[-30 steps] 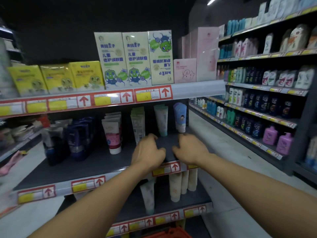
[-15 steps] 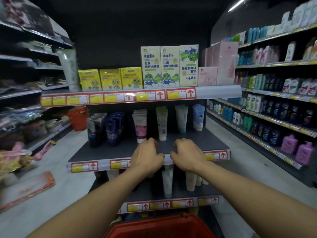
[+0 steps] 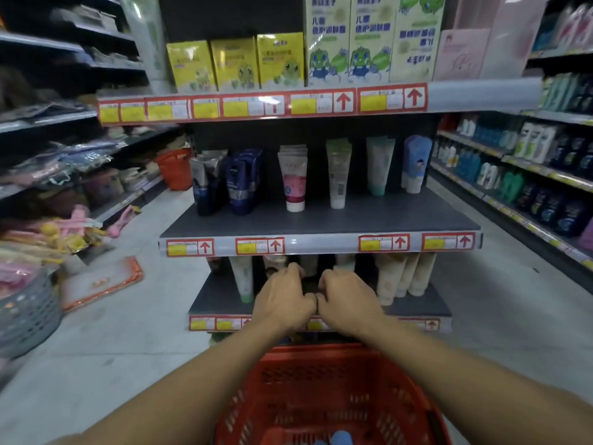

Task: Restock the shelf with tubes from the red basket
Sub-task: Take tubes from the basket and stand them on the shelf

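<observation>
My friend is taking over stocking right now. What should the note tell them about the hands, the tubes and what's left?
Left hand and right hand: side by side in front of the lower shelf, fingers curled; whether they hold anything can't be told.
Red basket sits below the arms; something blue lies at its bottom.
Middle shelf has rows of tubes standing at the back, front bare.
Left: move the basket's remaining tubes onto the shelf.

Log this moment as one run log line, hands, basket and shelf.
left hand: curled, nothing visible in it | right hand: same, beside it | position: before lower shelf | red basket: below arms
</observation>
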Demonstrator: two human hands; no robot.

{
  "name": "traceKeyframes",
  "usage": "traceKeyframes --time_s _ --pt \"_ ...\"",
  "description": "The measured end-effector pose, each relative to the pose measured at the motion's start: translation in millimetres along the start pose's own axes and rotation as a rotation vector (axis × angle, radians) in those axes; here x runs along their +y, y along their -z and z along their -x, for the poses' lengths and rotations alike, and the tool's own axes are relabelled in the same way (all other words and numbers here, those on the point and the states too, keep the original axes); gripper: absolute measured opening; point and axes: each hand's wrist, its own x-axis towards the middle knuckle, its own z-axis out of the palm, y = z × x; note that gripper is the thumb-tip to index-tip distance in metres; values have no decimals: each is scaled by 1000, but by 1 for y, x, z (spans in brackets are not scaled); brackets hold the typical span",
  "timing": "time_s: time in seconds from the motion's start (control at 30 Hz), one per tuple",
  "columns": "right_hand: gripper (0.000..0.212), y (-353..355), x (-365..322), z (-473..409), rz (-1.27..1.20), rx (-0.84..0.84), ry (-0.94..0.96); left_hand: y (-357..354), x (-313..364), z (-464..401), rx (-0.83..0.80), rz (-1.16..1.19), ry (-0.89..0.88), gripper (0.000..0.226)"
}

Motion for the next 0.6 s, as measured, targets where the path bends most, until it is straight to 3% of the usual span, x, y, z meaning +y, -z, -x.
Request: traceKeyframes --time_s 0.33,0.6 --pt "22 -96 28 26 -31 -200 -92 -80 -68 21 -184 -48 138 35" --pt "31 -173 65 48 -20 -463 -239 -150 -123 42 -359 10 299 36"
